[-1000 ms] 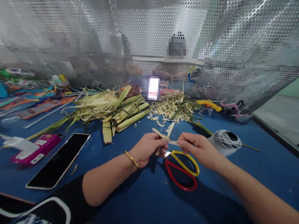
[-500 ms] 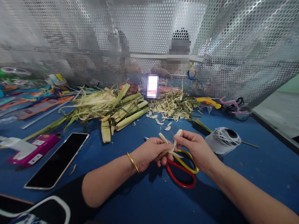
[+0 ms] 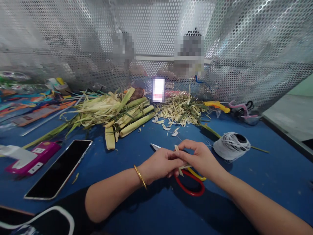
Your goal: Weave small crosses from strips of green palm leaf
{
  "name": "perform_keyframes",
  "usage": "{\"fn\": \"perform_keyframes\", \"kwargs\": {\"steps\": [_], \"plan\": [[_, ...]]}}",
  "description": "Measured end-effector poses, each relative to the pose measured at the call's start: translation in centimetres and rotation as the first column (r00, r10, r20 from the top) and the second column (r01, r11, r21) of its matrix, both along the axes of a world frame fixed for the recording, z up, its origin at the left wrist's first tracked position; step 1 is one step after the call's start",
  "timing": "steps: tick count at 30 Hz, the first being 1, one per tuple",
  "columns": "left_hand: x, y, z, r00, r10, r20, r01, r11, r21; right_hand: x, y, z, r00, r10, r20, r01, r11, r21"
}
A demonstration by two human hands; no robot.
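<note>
My left hand (image 3: 164, 162) and my right hand (image 3: 195, 157) meet over the blue tabletop, both closed on a pale strip of husk (image 3: 181, 171). Only short ends of the strip show between the fingers; the middle is hidden. Right under the hands lies a pair of scissors (image 3: 192, 191) with one red and one yellow handle loop. Its blade tip pokes out beyond my left hand. To the right of my right hand stands a spool of white string (image 3: 231, 146), a loose thread trailing from it.
Behind the hands lie green-yellow stalks and husks (image 3: 137, 125) and a heap of shredded pieces (image 3: 179, 111). A phone (image 3: 58, 169) and a magenta power strip (image 3: 36, 158) are at left. A yellow glue gun (image 3: 216, 106) lies back right. Perforated clear sheeting hangs behind, with people beyond it.
My right hand has moved left and down against my left hand, fingers folding over the strip. The strip's raised ends are now mostly covered, and more of the scissor blade shows.
</note>
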State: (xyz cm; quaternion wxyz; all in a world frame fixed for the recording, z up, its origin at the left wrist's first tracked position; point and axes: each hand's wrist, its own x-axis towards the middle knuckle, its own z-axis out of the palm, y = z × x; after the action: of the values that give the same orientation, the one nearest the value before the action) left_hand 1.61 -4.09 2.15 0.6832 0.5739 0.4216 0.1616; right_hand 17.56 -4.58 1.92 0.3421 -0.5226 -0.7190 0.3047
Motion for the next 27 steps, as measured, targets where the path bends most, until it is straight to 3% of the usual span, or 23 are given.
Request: {"fn": "perform_keyframes", "kwargs": {"steps": [4, 9, 14, 17, 22, 27], "plan": [[0.1, -0.2, 0.2, 1.0, 0.012, -0.023, -0.011, 1.0, 0.021, -0.4, -0.3, -0.5, 0.986, -0.089, -0.141, 0.088, 0.996, -0.012], [-0.3, 0.1, 0.4, 0.999, -0.05, 0.016, 0.051, 0.999, -0.013, -0.6, -0.4, -1.1, 0.964, -0.195, -0.182, 0.219, 0.968, 0.121], [-0.3, 0.0, 0.0, 0.993, -0.085, 0.082, 0.093, 0.991, -0.099, -0.9, -0.5, -1.1, 0.973, -0.168, -0.16, 0.197, 0.962, 0.188], [-0.2, 0.0, -0.3, 0.988, -0.003, 0.152, 0.026, 0.988, -0.15, -0.3, 0.0, -1.0, 0.971, -0.18, -0.159, 0.196, 0.976, 0.095], [-0.3, 0.7, -0.3, 0.959, 0.164, 0.23, -0.117, 0.972, -0.204, 1.3, 1.3, -0.8, 0.887, -0.343, -0.311, 0.342, 0.938, -0.058], [-0.5, 0.8, -0.1, 0.966, 0.181, 0.186, -0.145, 0.971, -0.192, 0.9, 1.1, -0.3, 0.87, -0.195, -0.453, 0.02, 0.932, -0.363]]}}
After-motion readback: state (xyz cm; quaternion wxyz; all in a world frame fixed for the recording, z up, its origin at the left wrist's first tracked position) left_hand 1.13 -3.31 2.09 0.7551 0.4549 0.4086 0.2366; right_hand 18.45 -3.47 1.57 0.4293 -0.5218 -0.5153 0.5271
